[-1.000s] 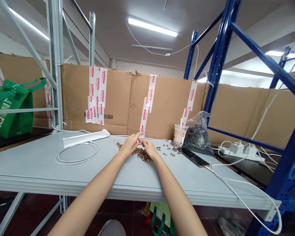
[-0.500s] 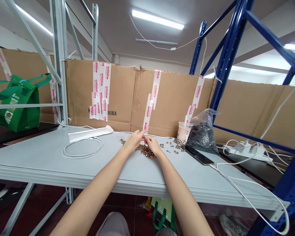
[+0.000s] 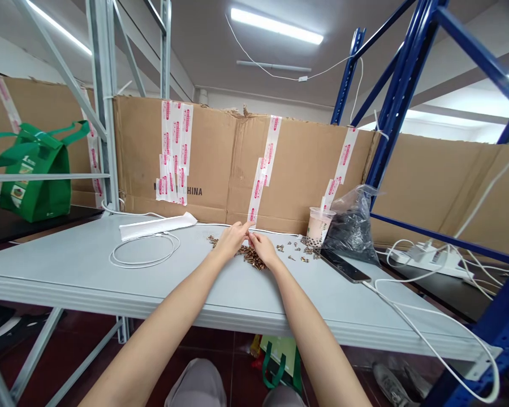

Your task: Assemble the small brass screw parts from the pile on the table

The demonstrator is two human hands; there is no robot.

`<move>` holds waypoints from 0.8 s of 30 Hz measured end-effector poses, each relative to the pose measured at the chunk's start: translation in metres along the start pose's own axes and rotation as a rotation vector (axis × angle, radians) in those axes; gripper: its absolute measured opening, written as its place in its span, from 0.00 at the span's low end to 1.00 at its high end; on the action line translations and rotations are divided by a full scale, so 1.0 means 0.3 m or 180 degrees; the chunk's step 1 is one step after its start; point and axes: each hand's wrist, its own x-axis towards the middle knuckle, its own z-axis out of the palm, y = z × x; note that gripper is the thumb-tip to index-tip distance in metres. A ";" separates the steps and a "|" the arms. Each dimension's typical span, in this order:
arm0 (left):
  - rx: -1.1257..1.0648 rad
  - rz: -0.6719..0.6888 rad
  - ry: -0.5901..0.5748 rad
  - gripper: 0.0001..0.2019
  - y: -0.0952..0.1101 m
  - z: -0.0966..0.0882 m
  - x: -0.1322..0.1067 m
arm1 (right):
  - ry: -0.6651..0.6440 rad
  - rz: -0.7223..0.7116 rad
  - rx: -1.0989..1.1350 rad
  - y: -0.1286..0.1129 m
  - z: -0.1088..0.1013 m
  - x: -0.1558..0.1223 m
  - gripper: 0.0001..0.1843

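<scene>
A pile of small brass-coloured screws [image 3: 253,259] lies on the grey table, partly hidden behind my hands. Just above it, my left hand [image 3: 232,238] and my right hand [image 3: 261,247] meet at the fingertips. The left fingers are bent together, with the index finger reaching out over the right hand. On the right, thumb and fingers are pinched together. Whatever sits between the fingertips is too small to make out. To the right of the pile, several loose screws [image 3: 304,259] lie scattered.
A drink cup [image 3: 319,227], a phone [image 3: 343,265] and a plastic bag of dark contents [image 3: 351,232] stand at the right. At the left lie a coiled white cable [image 3: 144,263] and a white strip [image 3: 158,226]. Cardboard [image 3: 212,164] walls the back edge.
The view has shifted slightly. Both hands stay together over the pile, with barely any change in the fingers.
</scene>
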 end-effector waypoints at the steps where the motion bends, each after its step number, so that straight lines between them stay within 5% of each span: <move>1: 0.0016 -0.0001 -0.0012 0.21 0.001 0.003 0.000 | -0.0014 0.0031 -0.0079 -0.001 -0.004 0.000 0.24; 6: 0.0021 -0.0034 -0.0092 0.22 -0.003 0.011 0.000 | -0.0166 0.0301 -0.0482 -0.018 -0.009 -0.009 0.28; 13: 0.0008 -0.0099 -0.0157 0.20 -0.011 -0.001 -0.006 | -0.0276 0.0228 -0.0758 -0.025 -0.002 -0.021 0.17; 20: 0.0071 -0.0046 -0.0078 0.20 0.012 -0.005 -0.003 | -0.0194 0.0190 -0.0673 -0.030 -0.024 -0.018 0.28; 24: 0.0043 -0.0090 -0.0032 0.18 0.011 -0.005 -0.002 | -0.0037 0.0220 -0.0875 -0.044 -0.028 -0.030 0.25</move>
